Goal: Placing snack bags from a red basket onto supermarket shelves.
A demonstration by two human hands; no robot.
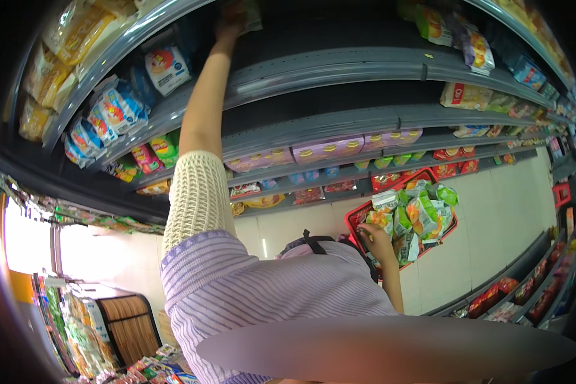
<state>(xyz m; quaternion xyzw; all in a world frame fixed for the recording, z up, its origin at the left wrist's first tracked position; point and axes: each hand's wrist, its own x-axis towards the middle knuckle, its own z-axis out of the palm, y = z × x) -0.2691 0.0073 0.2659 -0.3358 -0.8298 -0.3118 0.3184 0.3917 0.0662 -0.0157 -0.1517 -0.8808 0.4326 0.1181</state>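
Note:
My left arm stretches up to a dark, high shelf. There my left hand [231,22] is closed on a pale green bag [253,15], dim and partly cut off by the upper edge. Lower right, a red shopping basket [453,228] stands on the floor, heaped with green, white and orange snack bags [422,214]. My right hand [377,242] is over the basket's left side, close to the bags, its fingers loosely bent and apart. I see nothing held in it.
Blue and white bags [115,112] stand at the shelf's left end, with purple and green bags [473,48] at its right. Purple boxes [326,150] line a lower shelf. Another shelf unit [525,288] rises at the right. A wood-slatted stand [131,326] is lower left.

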